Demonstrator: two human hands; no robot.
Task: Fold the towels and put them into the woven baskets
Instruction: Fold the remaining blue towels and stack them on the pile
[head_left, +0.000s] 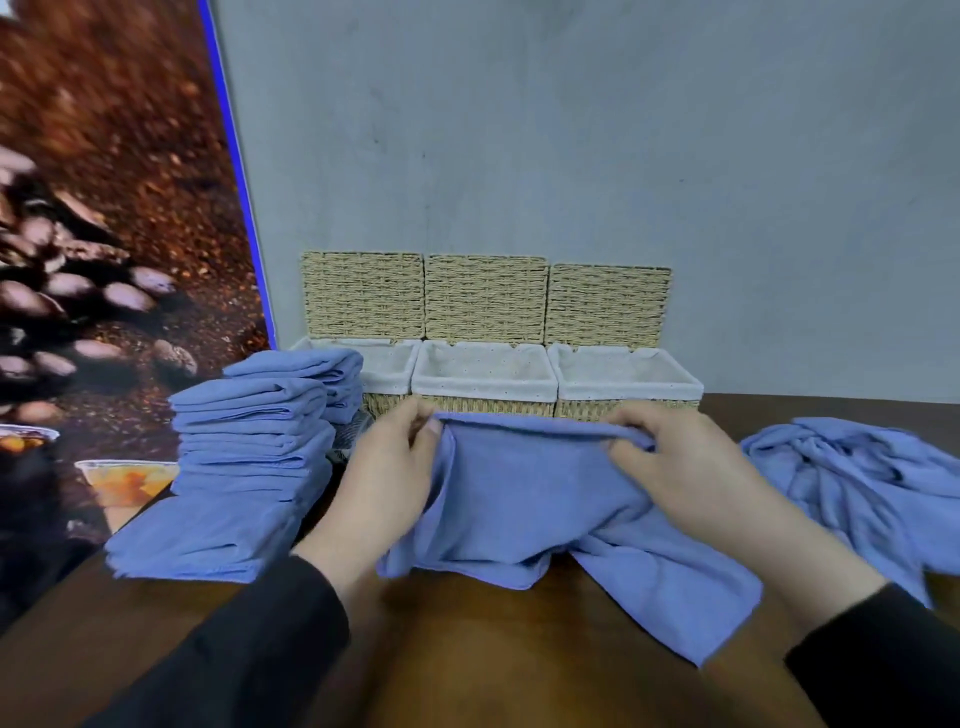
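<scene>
Both hands are working the blue towel (530, 499) on the wooden table (519, 649): left hand (387, 478) and right hand (675, 467) are pinching its far edge, lifting it just before the three open woven baskets (485, 387).

Looks like a staged demo corner, not someone's home tbh. Bare grey concrete-look wall (571, 130), a big printed brown coffee-bean poster with a blue edge (104, 208) leaning on the left, and a dark brown wooden worktop (493, 649) with three matching woven straw baskets with white fabric liners (485, 371) lined up against the wall.
</scene>
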